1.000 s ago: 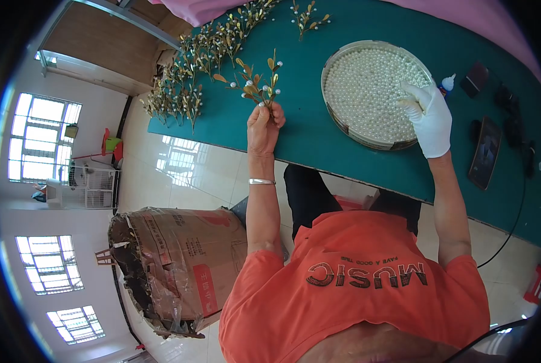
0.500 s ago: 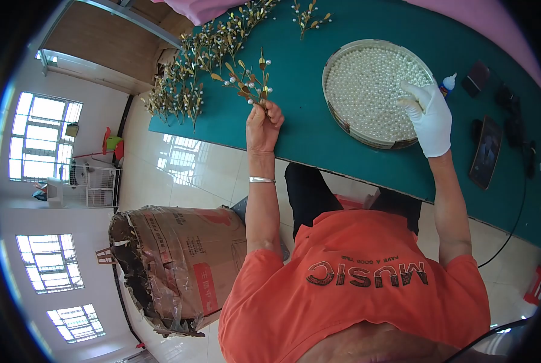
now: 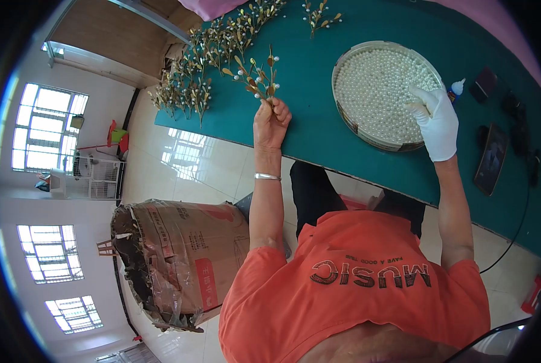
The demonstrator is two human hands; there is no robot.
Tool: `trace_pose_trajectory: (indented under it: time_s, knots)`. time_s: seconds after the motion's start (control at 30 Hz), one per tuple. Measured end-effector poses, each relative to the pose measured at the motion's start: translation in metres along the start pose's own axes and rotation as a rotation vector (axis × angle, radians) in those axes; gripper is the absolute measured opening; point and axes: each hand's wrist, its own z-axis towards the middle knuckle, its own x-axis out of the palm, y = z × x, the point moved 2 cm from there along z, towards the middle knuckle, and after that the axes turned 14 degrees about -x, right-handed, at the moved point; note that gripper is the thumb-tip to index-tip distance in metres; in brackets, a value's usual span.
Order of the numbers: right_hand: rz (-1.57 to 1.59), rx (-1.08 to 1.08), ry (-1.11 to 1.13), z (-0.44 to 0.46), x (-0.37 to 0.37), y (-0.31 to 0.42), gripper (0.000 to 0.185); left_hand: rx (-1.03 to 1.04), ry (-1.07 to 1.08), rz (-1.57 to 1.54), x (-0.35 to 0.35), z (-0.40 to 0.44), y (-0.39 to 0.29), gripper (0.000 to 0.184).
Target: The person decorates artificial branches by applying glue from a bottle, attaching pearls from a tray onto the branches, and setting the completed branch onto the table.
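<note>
My left hand, bare and with its fingers closed, grips the base of a golden-leaved sprig with white pearls among its leaves. The sprig stands up from the fingers over the table's near edge. On the right, my right hand wears a white glove and rests over the right part of a round tray filled with white pearls. Its thumb and forefinger point left with their tips apart, and no object shows between them. The other fingers are partly hidden.
Many similar sprigs lie at the table's far left, with another sprig farther right. Beyond the tray are a small glue bottle, a dark box and a phone. A cardboard drum stands left on the floor.
The whole view has shifted slightly. My left hand has tilted the sprig a little. My right hand has stayed over the pearls with its thumb and forefinger apart.
</note>
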Motion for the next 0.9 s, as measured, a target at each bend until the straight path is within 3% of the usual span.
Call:
trace_pose_trajectory:
  time_s: [0.9]
  knots:
    - [-0.001, -0.038, -0.012, -0.004, 0.003, -0.007, 0.033, 0.185, -0.495, 0.402, 0.017, -0.001, 0.001, 0.026]
